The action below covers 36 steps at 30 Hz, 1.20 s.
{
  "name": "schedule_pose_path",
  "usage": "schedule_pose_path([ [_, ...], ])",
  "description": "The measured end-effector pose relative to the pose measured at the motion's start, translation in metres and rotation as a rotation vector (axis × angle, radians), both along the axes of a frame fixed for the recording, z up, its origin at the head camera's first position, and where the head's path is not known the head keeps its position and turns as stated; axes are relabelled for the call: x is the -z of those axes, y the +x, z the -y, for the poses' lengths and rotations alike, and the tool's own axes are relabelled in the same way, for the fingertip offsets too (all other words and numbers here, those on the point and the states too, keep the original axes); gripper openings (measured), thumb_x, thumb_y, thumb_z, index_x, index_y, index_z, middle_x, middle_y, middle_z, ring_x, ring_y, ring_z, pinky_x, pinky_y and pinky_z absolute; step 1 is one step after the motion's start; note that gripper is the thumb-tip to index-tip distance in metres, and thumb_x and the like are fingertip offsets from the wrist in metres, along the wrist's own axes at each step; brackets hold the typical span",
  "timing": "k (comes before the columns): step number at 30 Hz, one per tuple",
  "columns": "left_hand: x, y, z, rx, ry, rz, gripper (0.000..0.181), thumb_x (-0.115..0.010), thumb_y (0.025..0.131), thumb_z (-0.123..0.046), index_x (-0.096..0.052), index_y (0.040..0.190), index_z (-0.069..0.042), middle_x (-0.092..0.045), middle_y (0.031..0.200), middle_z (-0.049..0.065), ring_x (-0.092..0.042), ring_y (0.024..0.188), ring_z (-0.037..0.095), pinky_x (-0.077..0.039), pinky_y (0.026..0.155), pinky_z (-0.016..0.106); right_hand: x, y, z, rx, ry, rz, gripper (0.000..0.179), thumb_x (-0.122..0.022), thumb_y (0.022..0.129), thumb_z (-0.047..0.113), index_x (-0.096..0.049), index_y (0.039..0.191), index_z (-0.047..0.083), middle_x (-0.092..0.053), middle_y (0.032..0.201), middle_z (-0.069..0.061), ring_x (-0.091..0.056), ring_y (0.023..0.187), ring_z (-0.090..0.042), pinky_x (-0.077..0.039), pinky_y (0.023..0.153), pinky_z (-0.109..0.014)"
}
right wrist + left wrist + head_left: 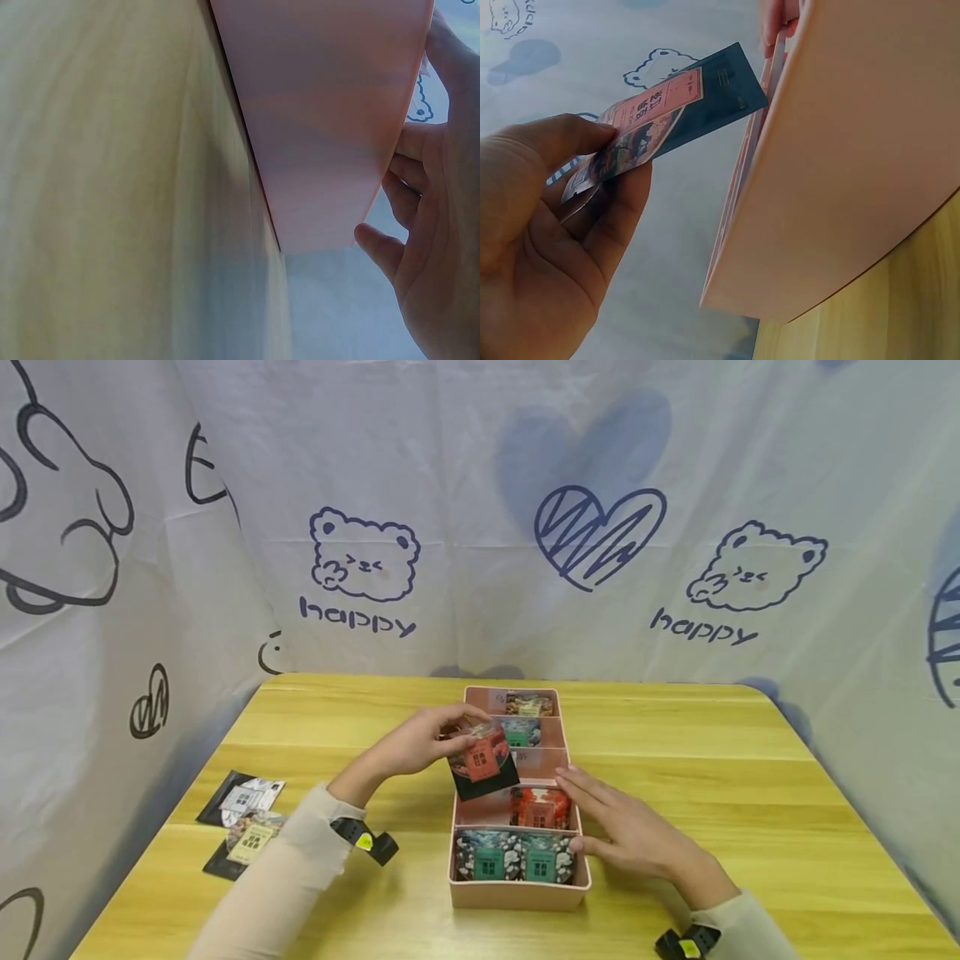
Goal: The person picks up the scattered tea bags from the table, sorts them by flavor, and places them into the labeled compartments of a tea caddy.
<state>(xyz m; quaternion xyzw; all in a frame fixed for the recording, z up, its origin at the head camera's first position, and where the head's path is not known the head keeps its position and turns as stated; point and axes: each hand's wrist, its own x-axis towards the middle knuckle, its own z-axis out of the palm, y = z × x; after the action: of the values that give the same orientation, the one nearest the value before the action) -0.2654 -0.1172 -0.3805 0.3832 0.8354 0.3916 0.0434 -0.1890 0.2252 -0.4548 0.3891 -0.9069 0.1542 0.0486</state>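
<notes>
My left hand point(420, 742) pinches a flat sachet with a red label and dark lower end point(482, 767) between thumb and fingers, tilted over the left side of a long pink compartment box point(517, 897). In the left wrist view, the dark end of this sachet point(712, 94) appears close to the box rim. My right hand point(637, 827) rests along the right rim, fingers extended. Inside the box, the nearest compartment holds two green-labelled sachets point(489, 860). A red sachet point(542, 810) lies behind them, with a green-labelled one point(521, 732) and a yellow-labelled one point(530, 704) farther back.
Two more sachets lie on the table's left side, a white-labelled one point(243, 799) and a yellow-labelled one point(250, 843), partly overlapping. The wooden table point(675, 735) meets a printed white curtain point(480, 527) at the back.
</notes>
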Motion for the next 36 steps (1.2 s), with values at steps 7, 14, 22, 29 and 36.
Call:
schedule_pose_path([
  [7,0.007,0.0,-0.006,0.053,-0.014,0.019,0.031,-0.06,0.099,-0.016,-0.061,0.13,-0.016,-0.067,0.1,-0.004,-0.063,0.085,0.009,-0.055,0.068,0.03,0.001,0.001,-0.001,0.002,-0.007,0.004,0.08,-0.059,0.095,0.048,-0.02,0.158,0.019,-0.018,0.162,-0.005,-0.027,0.143,-0.029,-0.035,0.108,-0.052],
  [14,0.011,0.0,-0.01,0.092,-0.032,0.034,0.029,-0.06,0.099,-0.017,-0.062,0.129,-0.017,-0.066,0.095,-0.008,-0.064,0.083,0.008,-0.055,0.069,0.029,0.0,0.001,-0.001,0.005,-0.005,0.013,0.079,-0.059,0.095,0.048,-0.022,0.158,0.017,-0.018,0.162,-0.005,-0.026,0.144,-0.028,-0.036,0.108,-0.052],
  [22,0.012,0.007,-0.013,0.101,-0.114,0.019,0.031,-0.058,0.1,-0.022,-0.061,0.131,-0.023,-0.065,0.101,-0.01,-0.06,0.076,0.007,-0.053,0.068,0.03,0.0,0.001,0.0,0.012,-0.003,0.023,0.079,-0.058,0.095,0.049,-0.023,0.157,0.016,-0.018,0.162,-0.005,-0.027,0.144,-0.028,-0.035,0.108,-0.052],
  [29,0.012,0.011,-0.013,0.136,-0.131,0.02,0.033,-0.059,0.1,-0.022,-0.061,0.132,-0.022,-0.067,0.109,-0.007,-0.062,0.079,0.005,-0.053,0.072,0.029,-0.001,0.002,0.0,0.015,-0.011,0.03,0.08,-0.059,0.095,0.049,-0.022,0.157,0.016,-0.017,0.162,-0.005,-0.027,0.143,-0.029,-0.035,0.107,-0.054],
  [36,0.016,0.014,-0.012,0.168,-0.167,0.028,0.033,-0.06,0.099,-0.023,-0.062,0.132,-0.023,-0.068,0.109,-0.007,-0.06,0.068,0.012,-0.051,0.064,0.027,0.001,0.002,0.001,0.014,-0.009,0.01,0.08,-0.058,0.095,0.05,-0.023,0.157,0.016,-0.018,0.162,-0.005,-0.027,0.143,-0.029,-0.035,0.107,-0.053],
])
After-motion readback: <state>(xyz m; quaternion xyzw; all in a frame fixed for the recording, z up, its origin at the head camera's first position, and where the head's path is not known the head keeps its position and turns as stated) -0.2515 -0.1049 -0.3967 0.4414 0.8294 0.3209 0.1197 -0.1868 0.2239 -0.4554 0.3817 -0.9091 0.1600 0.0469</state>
